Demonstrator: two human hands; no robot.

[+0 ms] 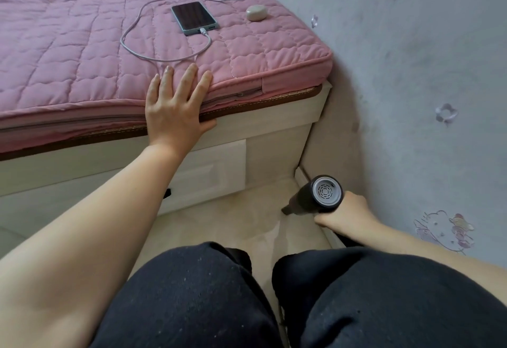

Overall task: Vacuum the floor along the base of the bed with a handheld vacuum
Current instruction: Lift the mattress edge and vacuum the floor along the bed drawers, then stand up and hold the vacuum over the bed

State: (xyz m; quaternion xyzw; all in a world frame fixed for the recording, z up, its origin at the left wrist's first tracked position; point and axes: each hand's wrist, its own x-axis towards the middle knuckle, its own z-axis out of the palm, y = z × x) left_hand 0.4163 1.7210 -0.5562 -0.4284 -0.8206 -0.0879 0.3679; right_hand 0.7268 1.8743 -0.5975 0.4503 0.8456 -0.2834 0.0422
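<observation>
Low down, right hand (346, 210) grips vacuum (315, 196), nozzle angled floorward-left; left hand (175, 106) flat.

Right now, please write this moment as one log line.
right hand grips vacuum | nozzle at floor | left hand flat on mattress edge

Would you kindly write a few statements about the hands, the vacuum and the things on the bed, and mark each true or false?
1. The right hand grips the vacuum. True.
2. The left hand holds the phone. False: it rests flat on the mattress edge, apart from the phone.
3. A cable is plugged into the phone. True.
4. The vacuum's nozzle points at the wall. False: it points down at the floor near the bed's corner.
5. The small case lies on the floor. False: it lies on the mattress, beside the phone.
</observation>
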